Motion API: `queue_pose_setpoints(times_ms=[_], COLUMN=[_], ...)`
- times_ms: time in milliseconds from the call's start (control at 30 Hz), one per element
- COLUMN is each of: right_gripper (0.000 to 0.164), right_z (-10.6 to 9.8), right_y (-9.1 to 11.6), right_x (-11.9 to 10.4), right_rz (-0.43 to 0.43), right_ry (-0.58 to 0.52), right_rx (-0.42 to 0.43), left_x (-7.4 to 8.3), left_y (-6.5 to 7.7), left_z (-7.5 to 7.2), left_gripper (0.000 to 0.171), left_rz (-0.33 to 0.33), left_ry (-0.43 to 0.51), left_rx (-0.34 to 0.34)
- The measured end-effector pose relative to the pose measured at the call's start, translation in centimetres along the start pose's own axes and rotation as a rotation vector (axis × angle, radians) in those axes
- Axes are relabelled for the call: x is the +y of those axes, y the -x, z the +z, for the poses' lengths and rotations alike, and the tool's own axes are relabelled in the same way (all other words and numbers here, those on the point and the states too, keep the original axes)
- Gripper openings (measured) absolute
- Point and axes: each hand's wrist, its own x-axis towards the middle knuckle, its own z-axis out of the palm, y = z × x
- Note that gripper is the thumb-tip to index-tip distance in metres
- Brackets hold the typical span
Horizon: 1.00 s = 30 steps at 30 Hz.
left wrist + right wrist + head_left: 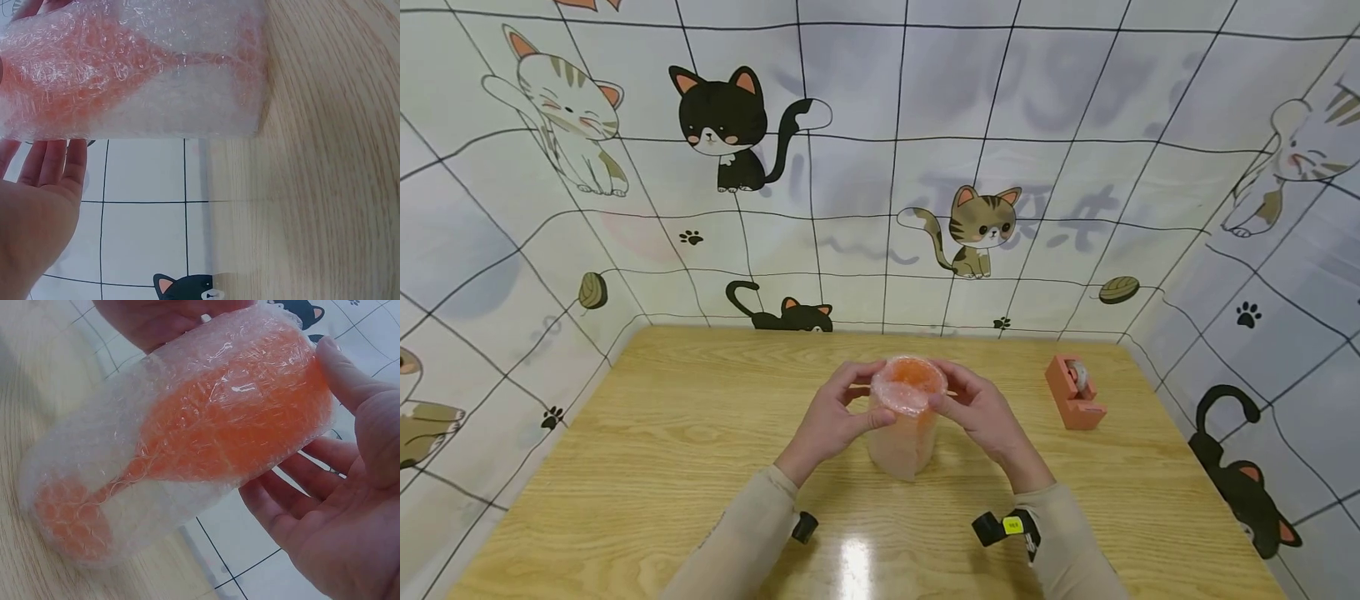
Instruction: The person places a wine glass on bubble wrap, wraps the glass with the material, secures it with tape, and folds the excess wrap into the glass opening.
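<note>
An orange stemmed glass (212, 434) stands upright on the wooden table, rolled in clear bubble wrap (898, 446). Its bowl, thin stem and round foot show through the film in the right wrist view. My left hand (835, 412) holds the wrapped glass near its top from the left, thumb on the near side. From the right, my right hand (983, 410) grips the same upper part, its thumb by the rim and its fingers round the far side. In the left wrist view the wrapped glass (156, 75) hides part of the left hand.
A coral tape dispenser (1063, 404) with a roll of clear tape sits at the right rear of the wooden table (700, 400). Cloth walls (857, 175) printed with cats and grid lines enclose the table at the back and both sides.
</note>
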Motion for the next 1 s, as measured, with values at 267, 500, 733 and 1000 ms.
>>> queue_pose_setpoints(times_ms=[267,500,733,1000], right_gripper=[0.054,0.053,0.054,0.056], right_z=[0.01,0.09,-0.01,-0.20], right_y=[0.14,0.27,0.37,0.56], right_x=[-0.34,-0.52,-0.50,-0.53], right_rz=[0.002,-0.001,0.006,0.027], right_ry=[0.001,0.011,0.026,0.035], right_rx=[0.008,0.004,0.000,0.005], left_x=[0.05,-0.33,-0.21,0.32], left_y=[-0.23,-0.27,-0.05,0.10], left_z=[-0.09,-0.17,-0.10,0.08], left_gripper=[0.065,0.066,0.069,0.071], left_rz=[0.021,0.031,0.017,0.022], left_ry=[0.013,0.038,0.051,0.047], left_rx=[-0.025,-0.032,-0.021,-0.025])
